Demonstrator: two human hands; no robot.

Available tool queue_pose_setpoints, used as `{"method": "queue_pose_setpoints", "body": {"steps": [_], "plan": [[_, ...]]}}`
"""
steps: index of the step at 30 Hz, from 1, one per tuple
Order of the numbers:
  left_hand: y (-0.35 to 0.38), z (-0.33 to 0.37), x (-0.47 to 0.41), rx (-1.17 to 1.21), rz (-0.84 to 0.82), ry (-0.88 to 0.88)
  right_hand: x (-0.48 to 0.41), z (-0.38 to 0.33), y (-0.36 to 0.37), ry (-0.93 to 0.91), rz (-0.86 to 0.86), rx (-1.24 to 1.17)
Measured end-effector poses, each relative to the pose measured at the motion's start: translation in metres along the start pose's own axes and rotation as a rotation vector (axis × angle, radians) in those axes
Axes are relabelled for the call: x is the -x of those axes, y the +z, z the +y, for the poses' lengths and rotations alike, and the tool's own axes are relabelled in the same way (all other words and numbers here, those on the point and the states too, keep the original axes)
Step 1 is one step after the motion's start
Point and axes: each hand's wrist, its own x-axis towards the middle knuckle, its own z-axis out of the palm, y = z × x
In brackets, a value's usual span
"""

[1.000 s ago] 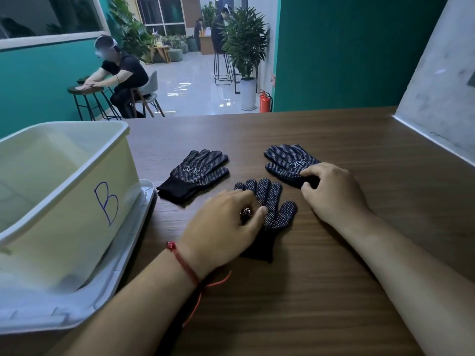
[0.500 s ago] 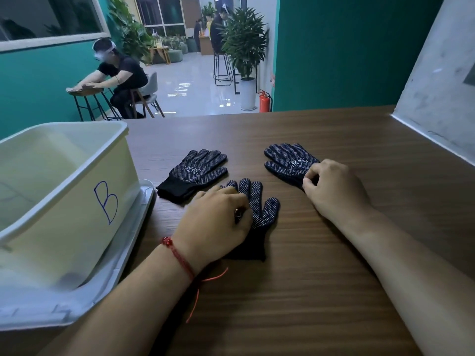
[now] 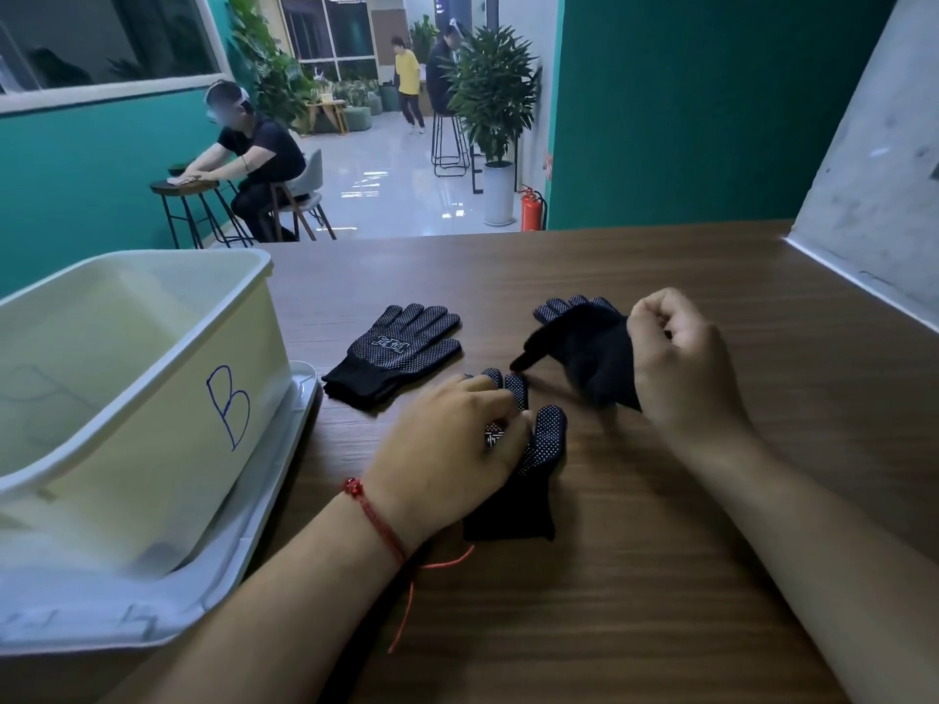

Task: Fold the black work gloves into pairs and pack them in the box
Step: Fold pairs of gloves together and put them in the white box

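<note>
Right hand point(image 3: 676, 358) gripping a lifted black glove point(image 3: 584, 348), left hand point(image 3: 452, 449) loosely pressing the near glove point(image 3: 546, 444) onto the wooden table point(image 3: 660, 576)

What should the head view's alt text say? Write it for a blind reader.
The right hand grips a black dotted glove, partly lifted off the wooden table, while the left hand rests on a second glove. A third glove lies beside an open white box marked B.
</note>
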Motion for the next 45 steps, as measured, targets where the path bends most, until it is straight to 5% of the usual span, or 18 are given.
{"method": "queue_pose_setpoints", "body": {"steps": [5,11,16,20,25,36,45], "plan": [[-0.019,0.022,0.011,0.61,-0.11,-0.073,0.008,-0.021,0.008,0.457,-0.195,-0.867],[0.002,0.022,-0.021,1.133,-0.432,-0.464,0.014,-0.026,0.011,0.463,-0.444,-1.207],[-0.011,0.018,-0.012,1.54,-0.335,-0.537,0.026,-0.027,0.02,0.421,-0.567,-1.078],[-0.016,0.007,-0.014,1.803,-0.19,-0.522,0.04,-0.026,0.026,0.271,-0.578,-0.729],[-0.019,-0.004,-0.015,1.86,-0.25,-0.474,0.049,-0.027,0.024,0.094,-0.693,-0.481],[-0.01,-0.012,-0.016,2.004,-0.243,-0.633,0.042,-0.03,0.012,0.271,-0.766,-0.249],[-0.006,-0.017,-0.018,1.941,-0.22,-0.767,0.049,-0.029,0.004,0.444,-1.032,-0.043]]}}
